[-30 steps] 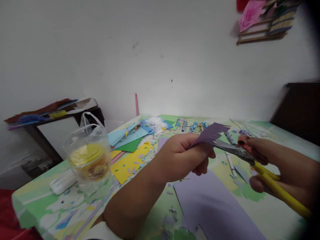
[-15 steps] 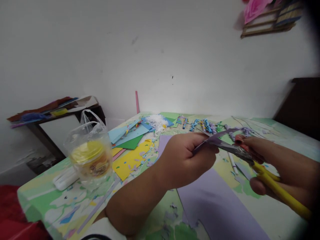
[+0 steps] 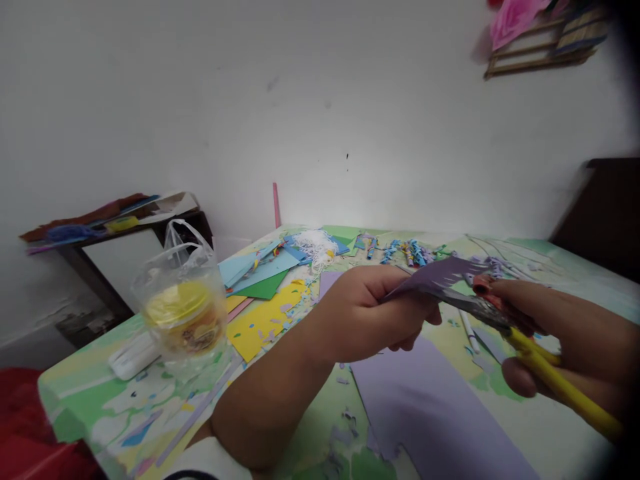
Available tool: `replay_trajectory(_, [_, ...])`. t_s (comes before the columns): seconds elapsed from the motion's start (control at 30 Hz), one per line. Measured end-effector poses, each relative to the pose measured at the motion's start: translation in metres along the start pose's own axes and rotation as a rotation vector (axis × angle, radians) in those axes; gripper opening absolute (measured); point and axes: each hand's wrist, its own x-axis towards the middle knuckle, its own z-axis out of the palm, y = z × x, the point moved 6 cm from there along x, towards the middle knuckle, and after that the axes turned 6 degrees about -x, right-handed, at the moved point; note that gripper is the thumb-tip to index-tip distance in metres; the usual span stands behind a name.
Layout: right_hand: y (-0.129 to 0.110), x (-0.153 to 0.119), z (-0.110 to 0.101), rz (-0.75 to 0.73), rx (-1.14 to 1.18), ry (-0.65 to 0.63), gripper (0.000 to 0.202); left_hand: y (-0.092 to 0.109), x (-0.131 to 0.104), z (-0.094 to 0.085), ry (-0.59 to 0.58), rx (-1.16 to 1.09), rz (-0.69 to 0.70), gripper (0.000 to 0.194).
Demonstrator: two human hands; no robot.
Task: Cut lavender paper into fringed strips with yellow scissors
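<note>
My left hand (image 3: 375, 307) pinches a purple paper strip (image 3: 437, 273), whose upper right edge is cut into a fringe. In my right hand (image 3: 565, 320) are scissors (image 3: 543, 370) with yellow handles, along with a small red thing (image 3: 483, 285) near the thumb. The scissor blades lie against the underside of the strip; its far end is partly hidden by the fingers. Below both hands, a large purple sheet (image 3: 430, 407) lies on the table.
A plastic bag (image 3: 183, 307) with a yellow-lidded tub stands at the left. Blue, green and yellow sheets (image 3: 267, 320), white string (image 3: 315, 245), curled paper pieces (image 3: 410, 252) and scraps cover the patterned table (image 3: 65, 373).
The purple strip has turned, so its broad face and fringed edge now show. More of my left fingers' undersides are visible. The view has shifted slightly.
</note>
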Motion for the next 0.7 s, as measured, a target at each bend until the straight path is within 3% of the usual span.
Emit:
replay_trajectory(0.33, [0.01, 0.0, 0.0, 0.103, -0.027, 0.012, 0.034, -0.002, -0.002, -0.004, 0.004, -0.021, -0.145, 0.013])
replay_trajectory(0.47, [0.01, 0.0, -0.003, 0.088, -0.056, 0.022, 0.035, -0.003, 0.002, -0.003, -0.017, -0.002, -0.092, 0.013])
replay_trajectory(0.7, [0.008, 0.0, 0.0, 0.042, 0.037, -0.01, 0.047, -0.002, 0.002, -0.006, 0.081, 0.111, 0.027, 0.018])
